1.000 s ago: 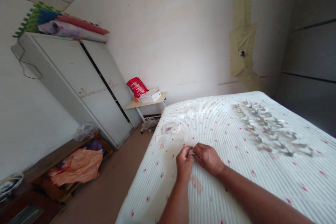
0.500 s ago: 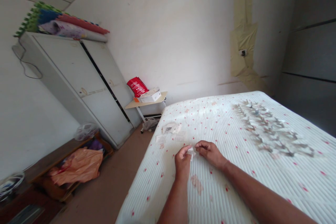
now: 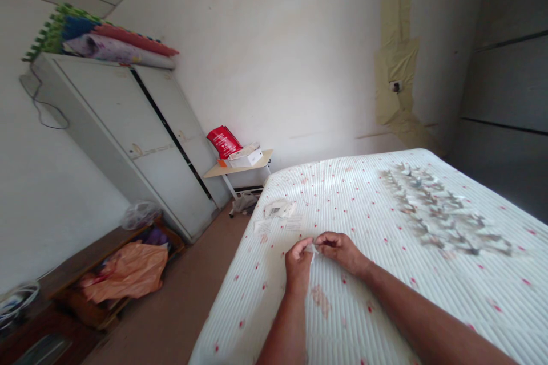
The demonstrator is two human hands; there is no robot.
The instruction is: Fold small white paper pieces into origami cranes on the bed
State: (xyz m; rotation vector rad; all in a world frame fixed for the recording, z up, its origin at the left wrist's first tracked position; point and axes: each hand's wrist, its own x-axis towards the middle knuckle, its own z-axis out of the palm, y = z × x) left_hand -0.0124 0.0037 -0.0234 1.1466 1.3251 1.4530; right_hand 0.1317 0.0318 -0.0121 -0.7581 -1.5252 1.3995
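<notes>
Over the near part of the bed (image 3: 342, 182), my left hand (image 3: 298, 265) pinches a small, thin white piece (image 3: 313, 248), paper-like or filmy; its exact kind is too small to tell. My right hand (image 3: 342, 251) has its thumb and forefinger together at the right edge of that same piece. Fingertips of both hands almost meet there. Beyond them, toward the left edge, lies a clear packet (image 3: 280, 208) with whitish contents. A thin printed sheet (image 3: 262, 227) rests beside it.
Blurred rows of small pointed greyish-white shapes (image 3: 445, 211) stand on the bed's right side. A small table (image 3: 212, 171) holds a red bag (image 3: 224, 141) and a white box (image 3: 246, 157). To the left are a grey cabinet (image 3: 158, 159) and an orange plastic bag (image 3: 128, 274).
My right hand has moved slightly left, and its fingertips now meet the white piece. That piece has shifted or bent between the hands. My left hand stays almost still.
</notes>
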